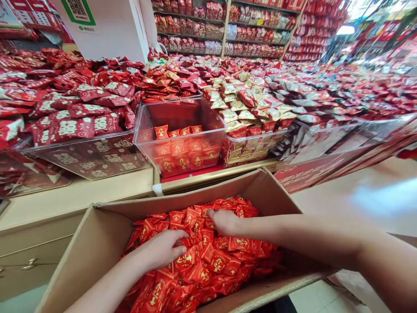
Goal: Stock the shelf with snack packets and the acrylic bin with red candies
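Observation:
Red packets with gold lettering [218,261] fill much of an open cardboard box [94,243]. My left hand [167,248] rests on the packets left of the middle, its thumb and fingers apart, with no packet held. To the right and a little farther back, my right hand [224,221] reaches down among the packets; its fingers are partly hidden, so its grip cannot be made out. Beyond the box, a clear plastic bin [180,115] holds similar red packets in its lower part.
Heaped bins of dark red packets [74,117] stand at the left, cream and red packets [241,104] right of the centre bin. A white box [104,30] with a code sign and stocked shelves [226,26] are behind. The counter edge [215,174] borders the cardboard box.

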Available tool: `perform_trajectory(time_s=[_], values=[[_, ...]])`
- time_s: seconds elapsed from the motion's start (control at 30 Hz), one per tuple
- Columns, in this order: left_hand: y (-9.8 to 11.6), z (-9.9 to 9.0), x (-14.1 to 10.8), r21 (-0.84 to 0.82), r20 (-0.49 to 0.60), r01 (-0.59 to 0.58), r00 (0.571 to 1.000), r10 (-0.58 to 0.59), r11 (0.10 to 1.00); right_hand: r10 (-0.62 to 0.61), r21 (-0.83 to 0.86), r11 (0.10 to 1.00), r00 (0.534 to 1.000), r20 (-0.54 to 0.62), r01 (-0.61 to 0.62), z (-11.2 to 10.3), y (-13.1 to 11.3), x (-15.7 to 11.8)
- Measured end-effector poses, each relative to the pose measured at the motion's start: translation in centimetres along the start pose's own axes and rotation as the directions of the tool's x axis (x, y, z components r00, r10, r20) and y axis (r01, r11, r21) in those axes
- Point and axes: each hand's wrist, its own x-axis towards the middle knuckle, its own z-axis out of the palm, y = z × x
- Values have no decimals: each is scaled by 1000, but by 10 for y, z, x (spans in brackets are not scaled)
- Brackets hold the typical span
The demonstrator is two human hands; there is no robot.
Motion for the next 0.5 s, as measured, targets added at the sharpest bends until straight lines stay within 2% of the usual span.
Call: perform_trajectory(time_s=[0.17, 0.23, 0.27, 0.3, 0.37, 0.43, 0.5], values=[[1, 0, 4, -83, -73, -42, 997, 36, 996, -64, -9, 998, 997, 31, 65, -24, -5, 6], [7, 1, 5, -136, -112, -65, 992, 50, 989, -126, 72, 990, 992, 15, 125, -38, -13, 4], [12, 1, 5, -192, -134, -90, 989, 65, 977, -160, 172, 973, 987, 13, 155, -43, -18, 2], [16, 1, 5, -267, -158, -131, 983, 91, 955, -192, 304, 936, 981, 16, 178, -48, -23, -1], [25, 0, 3, -449, -182, -207, 974, 138, 869, -251, 577, 796, 967, 36, 185, -54, -31, -7], [31, 0, 2, -559, -166, -219, 974, 151, 799, -281, 716, 679, 958, 51, 161, -56, -36, -13], [35, -1, 0, -634, -107, -180, 984, 144, 752, -288, 783, 610, 954, 77, 121, -57, -39, -19]])
